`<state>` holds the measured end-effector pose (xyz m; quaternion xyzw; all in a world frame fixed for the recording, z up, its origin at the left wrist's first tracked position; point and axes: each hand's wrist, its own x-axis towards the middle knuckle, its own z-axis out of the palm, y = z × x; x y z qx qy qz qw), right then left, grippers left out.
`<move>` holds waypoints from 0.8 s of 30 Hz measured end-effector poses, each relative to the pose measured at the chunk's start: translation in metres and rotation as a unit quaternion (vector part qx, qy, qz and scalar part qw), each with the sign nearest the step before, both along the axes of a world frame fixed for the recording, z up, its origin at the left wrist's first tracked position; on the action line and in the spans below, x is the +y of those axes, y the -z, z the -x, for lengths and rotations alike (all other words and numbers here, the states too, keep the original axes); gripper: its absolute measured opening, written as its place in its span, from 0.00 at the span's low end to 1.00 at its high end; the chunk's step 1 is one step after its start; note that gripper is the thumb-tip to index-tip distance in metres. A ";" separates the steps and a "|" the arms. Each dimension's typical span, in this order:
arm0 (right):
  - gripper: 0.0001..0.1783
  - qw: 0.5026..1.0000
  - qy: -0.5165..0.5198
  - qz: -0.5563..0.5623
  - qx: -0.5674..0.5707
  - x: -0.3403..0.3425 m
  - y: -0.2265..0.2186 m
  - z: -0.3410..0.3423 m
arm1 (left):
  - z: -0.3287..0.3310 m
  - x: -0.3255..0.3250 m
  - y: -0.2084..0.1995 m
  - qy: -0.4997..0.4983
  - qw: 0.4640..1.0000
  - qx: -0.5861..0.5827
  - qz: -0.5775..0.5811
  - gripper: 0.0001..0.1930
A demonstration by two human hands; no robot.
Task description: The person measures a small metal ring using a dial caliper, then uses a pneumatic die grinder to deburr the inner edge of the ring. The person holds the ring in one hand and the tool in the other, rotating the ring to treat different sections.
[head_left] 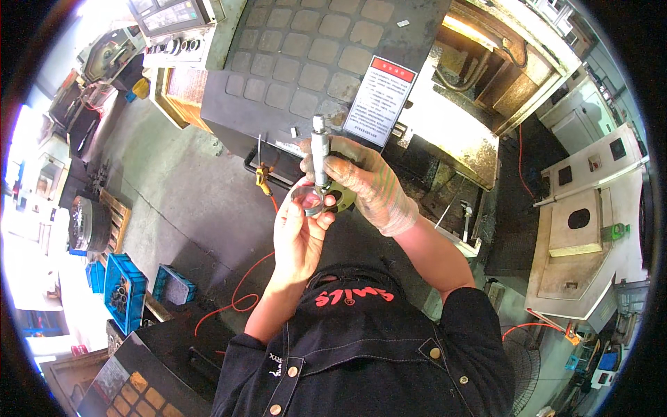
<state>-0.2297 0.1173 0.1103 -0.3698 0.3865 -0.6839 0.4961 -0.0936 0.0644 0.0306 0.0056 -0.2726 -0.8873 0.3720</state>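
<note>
In front of my chest I hold a micrometer (319, 154) upright, its silver barrel pointing away from me. My right hand (375, 187), in a pale, soiled glove, is closed around its thimble and dark frame. My bare left hand (297, 240) pinches a small shiny metal ring (297, 194) between thumb and fingers. The ring sits at the lower end of the micrometer, by its measuring gap. Whether the jaws touch the ring wall is too small to tell. Part of the frame is hidden behind my right fingers.
Ahead stands a dark machine with a padded mat (306, 66) and a printed sheet (380, 104). A yellow air gun (262, 178) hangs at its edge, its orange hose (243, 299) trailing over the floor. Blue crates (125, 292) stand left, one with several rings. An open machine bay (458, 149) lies right.
</note>
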 end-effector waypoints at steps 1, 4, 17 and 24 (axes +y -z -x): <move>0.17 1.000 0.002 -0.001 0.002 0.000 0.000 0.000 | 0.000 0.000 -0.001 0.000 1.000 0.000 0.001 0.22; 0.17 1.000 -0.003 -0.016 0.008 -0.002 0.000 0.001 | 0.001 0.000 -0.002 0.000 1.000 0.004 -0.006 0.22; 0.25 0.996 0.005 -0.031 0.079 -0.004 -0.002 0.002 | 0.003 0.000 0.003 -0.033 0.999 -0.015 0.003 0.26; 0.15 0.995 0.032 -0.019 0.094 -0.006 0.000 0.000 | 0.006 0.001 0.002 -0.046 0.999 -0.003 -0.010 0.26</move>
